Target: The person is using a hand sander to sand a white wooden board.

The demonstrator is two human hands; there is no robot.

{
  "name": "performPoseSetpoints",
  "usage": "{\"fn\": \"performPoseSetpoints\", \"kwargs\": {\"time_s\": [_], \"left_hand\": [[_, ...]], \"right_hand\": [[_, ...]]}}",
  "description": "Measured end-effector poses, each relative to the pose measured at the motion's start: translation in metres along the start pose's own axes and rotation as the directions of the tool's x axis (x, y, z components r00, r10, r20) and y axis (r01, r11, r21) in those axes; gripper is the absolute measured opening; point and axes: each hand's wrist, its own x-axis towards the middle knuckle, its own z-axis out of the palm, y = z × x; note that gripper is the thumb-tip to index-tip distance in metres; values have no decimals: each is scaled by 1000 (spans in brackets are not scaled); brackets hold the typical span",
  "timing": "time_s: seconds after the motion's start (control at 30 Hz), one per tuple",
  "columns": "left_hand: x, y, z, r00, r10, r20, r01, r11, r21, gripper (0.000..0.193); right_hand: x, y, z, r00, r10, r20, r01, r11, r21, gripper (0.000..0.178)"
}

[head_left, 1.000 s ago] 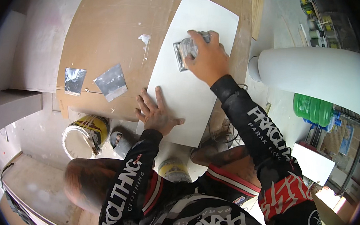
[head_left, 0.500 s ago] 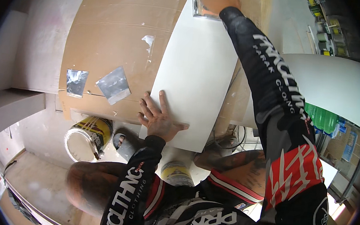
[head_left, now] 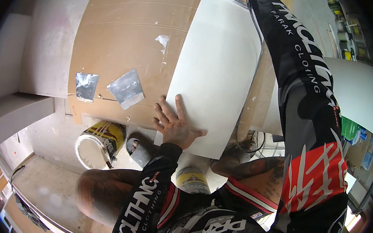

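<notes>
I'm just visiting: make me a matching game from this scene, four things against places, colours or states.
1. Left hand
2. Block-shaped tool
3. Two grey sheets
4. Cardboard

A. Partly cut off by the picture's top edge
B. Brown
C. Spread at the near end of the white board
D. Side by side, left of the board

Pairs: 1-C, 2-A, 3-D, 4-B

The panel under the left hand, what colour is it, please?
The panel is white, clearest in the head view.

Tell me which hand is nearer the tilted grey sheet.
Left. The left hand lies spread on the white panel, just right of the grey sheet; the right hand is out of view, its sleeve crossing the top edge.
</notes>
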Motion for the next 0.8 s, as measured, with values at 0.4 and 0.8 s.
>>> {"fn": "performPoseSetpoints", "kwargs": {"time_s": [0.4,0.8], "left_hand": [[2,-2,5,998,27,-60,-24,998,49,153],[0,0,6,995,21,-99,-19,1000,15,152]], "right_hand": [[-70,19,-8,895,-446,31,443,894,59,57],[-255,50,-9,799,-596,-77,601,796,78,65]]}}
